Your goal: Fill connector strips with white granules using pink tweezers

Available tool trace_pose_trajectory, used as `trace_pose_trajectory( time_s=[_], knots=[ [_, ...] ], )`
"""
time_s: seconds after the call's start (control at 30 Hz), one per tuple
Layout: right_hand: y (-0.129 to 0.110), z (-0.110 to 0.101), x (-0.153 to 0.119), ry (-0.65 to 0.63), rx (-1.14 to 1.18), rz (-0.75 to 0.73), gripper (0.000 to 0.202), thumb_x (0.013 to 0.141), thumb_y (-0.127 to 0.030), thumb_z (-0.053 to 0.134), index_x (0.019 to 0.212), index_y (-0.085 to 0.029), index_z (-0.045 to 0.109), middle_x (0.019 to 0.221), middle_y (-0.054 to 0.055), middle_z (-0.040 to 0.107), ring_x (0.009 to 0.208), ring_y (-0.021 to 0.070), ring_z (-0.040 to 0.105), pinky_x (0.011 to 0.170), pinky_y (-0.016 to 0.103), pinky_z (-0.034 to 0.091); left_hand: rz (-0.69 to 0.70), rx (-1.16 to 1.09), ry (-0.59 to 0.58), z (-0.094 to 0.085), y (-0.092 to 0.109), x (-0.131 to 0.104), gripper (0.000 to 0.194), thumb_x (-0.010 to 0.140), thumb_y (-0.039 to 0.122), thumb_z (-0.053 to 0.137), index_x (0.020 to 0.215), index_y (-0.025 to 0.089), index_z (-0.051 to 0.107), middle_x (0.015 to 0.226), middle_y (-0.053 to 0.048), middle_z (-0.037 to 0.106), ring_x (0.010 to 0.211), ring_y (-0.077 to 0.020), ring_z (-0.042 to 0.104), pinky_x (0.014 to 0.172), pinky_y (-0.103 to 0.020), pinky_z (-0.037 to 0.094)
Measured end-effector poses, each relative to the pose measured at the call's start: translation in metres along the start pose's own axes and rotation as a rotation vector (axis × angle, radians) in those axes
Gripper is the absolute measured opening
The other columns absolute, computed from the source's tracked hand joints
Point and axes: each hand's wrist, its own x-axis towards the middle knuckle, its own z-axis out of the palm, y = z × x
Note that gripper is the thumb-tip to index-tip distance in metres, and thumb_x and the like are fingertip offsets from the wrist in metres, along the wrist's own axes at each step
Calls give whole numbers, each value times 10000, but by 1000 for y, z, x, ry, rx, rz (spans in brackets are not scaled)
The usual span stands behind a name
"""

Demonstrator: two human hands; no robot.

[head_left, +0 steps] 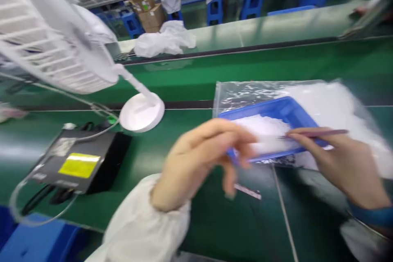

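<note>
My right hand (344,159) is closed around slim purplish tweezers (319,132), whose tips point left over a blue tray (307,120). Inside the tray lies a heap of small white pieces (260,125), too blurred to make out singly. My left hand (205,151), smeared by motion, hovers by the tray's left side with its fingers bent and apart; I see nothing held in it. Below it on the green table is a short narrow strip (248,191), pale with dark edges. The tray rests on a clear plastic bag (239,92) with white contents (325,98).
A white fan (143,112) stands at the left, its cage reaching over the table. Beside it sit a black box (89,163) with a yellow label and loose cables. A green ledge (184,80) runs behind. Farther back are people, blue stools (215,10) and cartons (152,16).
</note>
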Motion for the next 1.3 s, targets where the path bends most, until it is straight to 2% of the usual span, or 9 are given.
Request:
trace_pose_trajectory(
  time_s=[0.07, 0.13, 0.2, 0.27, 0.43, 0.53, 0.63, 1.1, 1.3],
  knots=[
    [6, -9, 0, -49, -42, 5, 197, 874, -428, 625, 844, -261, 724, 897, 19, 743, 819, 212, 681, 734, 367, 517, -36, -59, 46, -20, -9, -4, 163, 917, 257, 573, 875, 184, 713, 755, -29, 617, 521, -90, 566, 417, -176, 474],
    [6, -11, 2, -84, -32, 19, 239, 895, -445, 588, 861, -254, 727, 912, 9, 747, 817, 229, 679, 709, 391, 498, -43, 82, 165, -42, -23, -17, 142, 903, 233, 588, 865, 190, 718, 730, -26, 603, 547, -89, 559, 438, -161, 474],
    [3, -12, 5, -121, -22, 27, 247, 898, -448, 583, 866, -251, 728, 903, 3, 746, 777, 219, 665, 671, 380, 476, -122, 236, 139, -57, -40, -33, 162, 918, 219, 565, 884, 215, 723, 748, -27, 614, 573, -91, 571, 445, -146, 472],
    [0, -12, 8, -164, -38, 21, 216, 891, -425, 605, 859, -250, 728, 887, -4, 746, 730, 203, 648, 658, 373, 454, -172, 424, 41, -62, -56, -47, 171, 925, 209, 553, 937, 240, 721, 781, -31, 641, 632, -108, 607, 483, -151, 494],
    [-2, -12, 15, -250, -77, -18, 210, 890, -366, 626, 754, -220, 693, 910, -22, 752, 752, 198, 649, 739, 399, 423, -93, 853, -130, -44, -86, -56, 241, 934, 142, 519, 1092, 263, 655, 1041, -36, 639, 945, -158, 628, 790, -255, 554],
    [-4, -10, 17, -313, -77, -22, 223, 900, -351, 614, 740, -209, 680, 931, -20, 753, 786, 206, 650, 743, 401, 408, -68, 920, -262, -32, -98, -51, 356, 918, 89, 531, 1219, 274, 575, 1151, -36, 587, 1082, -180, 561, 899, -318, 539],
    [-6, -7, 18, -337, -73, -20, 168, 894, -323, 626, 786, -213, 694, 944, -38, 751, 778, 194, 641, 732, 393, 402, -67, 939, -353, -26, -105, -45, 451, 861, 64, 621, 1259, 261, 535, 1180, -42, 559, 1108, -201, 521, 922, -358, 535],
    [-6, -2, 15, -326, -99, -45, 189, 909, -354, 605, 822, -219, 705, 933, -17, 748, 794, 200, 633, 754, 393, 396, 32, 909, -376, -16, -122, -34, 453, 807, 130, 726, 1218, 228, 562, 1116, -52, 571, 1028, -218, 517, 874, -405, 541],
    [-7, -8, 15, -263, -82, -71, 168, 896, -329, 626, 794, -216, 695, 923, -27, 753, 789, 197, 650, 774, 402, 400, 52, 910, -386, -11, -123, -31, 440, 793, 145, 741, 1202, 196, 587, 1098, -63, 582, 1021, -230, 529, 870, -429, 540]
  ],
)
